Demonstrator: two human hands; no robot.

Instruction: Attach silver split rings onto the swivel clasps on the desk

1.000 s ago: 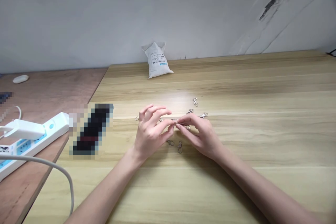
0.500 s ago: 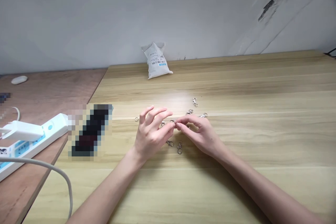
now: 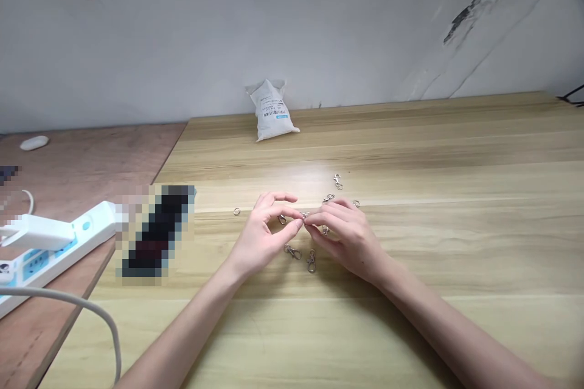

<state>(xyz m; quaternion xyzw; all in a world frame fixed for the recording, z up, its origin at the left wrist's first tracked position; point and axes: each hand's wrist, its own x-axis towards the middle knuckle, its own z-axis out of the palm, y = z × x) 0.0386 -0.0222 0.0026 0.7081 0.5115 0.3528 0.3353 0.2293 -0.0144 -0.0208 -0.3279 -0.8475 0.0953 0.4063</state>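
Note:
My left hand (image 3: 262, 236) and my right hand (image 3: 353, 236) meet at their fingertips over the wooden table. Both pinch a small silver metal piece (image 3: 305, 215) between thumb and finger; the fingertips cover most of it, so I cannot tell if it is a ring or a clasp. Around the hands lie several silver swivel clasps: one clasp (image 3: 311, 261) in front, another clasp (image 3: 294, 252) left of that, and one farther back (image 3: 337, 181). Some metal pieces are partly hidden by my fingers. A loose split ring (image 3: 236, 211) rests left of my left hand.
A white plastic packet (image 3: 274, 112) with a label stands near the wall. To the left are a blurred-out dark object (image 3: 159, 231), a white power strip (image 3: 93, 225) with a plug, a grey cable (image 3: 107, 319) and a white oval case (image 3: 34, 143).
The left hand's raised fingers have come down and curled toward the pinch. The right hand's fingers have bunched closer over the metal piece. The view has tilted slightly upward.

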